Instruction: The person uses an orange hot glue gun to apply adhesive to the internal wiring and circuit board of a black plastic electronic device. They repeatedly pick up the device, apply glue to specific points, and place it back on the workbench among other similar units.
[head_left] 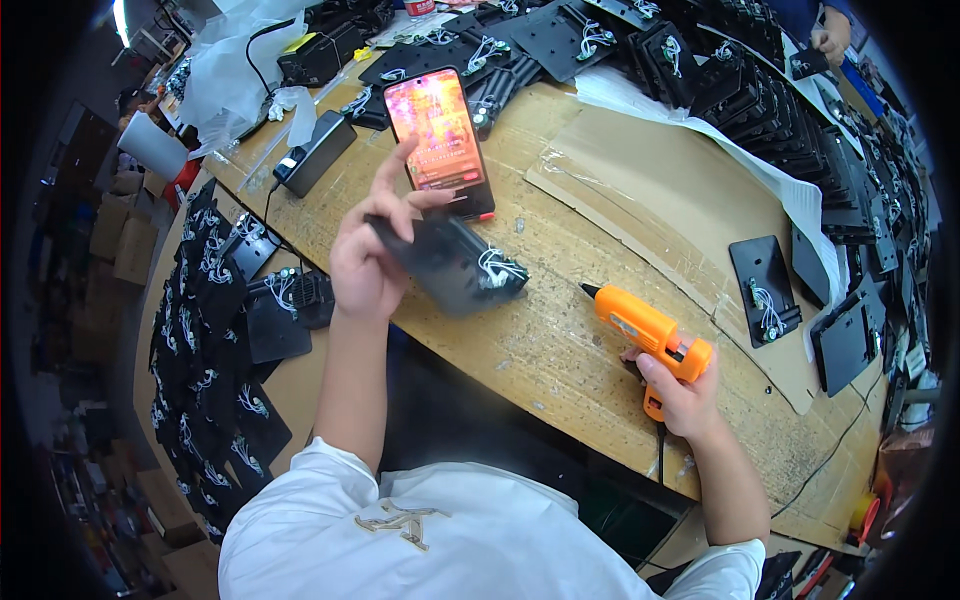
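My left hand (372,250) grips a black plastic panel (445,265) by its left edge, above the table's near edge. White wires and a small green circuit board show at the panel's right end; the panel is partly blurred. One finger of that hand reaches up in front of a lit smartphone (440,125), which leans upright behind it. In my right hand (682,390) is an orange hot glue gun (640,325), held by its handle. Its dark nozzle points left toward the panel, with a gap between them. A cord hangs down from the handle.
Many similar black panels (210,370) lie on the left, with more stacked (760,130) at the back right. Flat cardboard (640,190) covers the table's right part, a single panel (763,290) on it. A black box-shaped device (315,155) stands left of the phone. Another person's hand (832,38) shows at top right.
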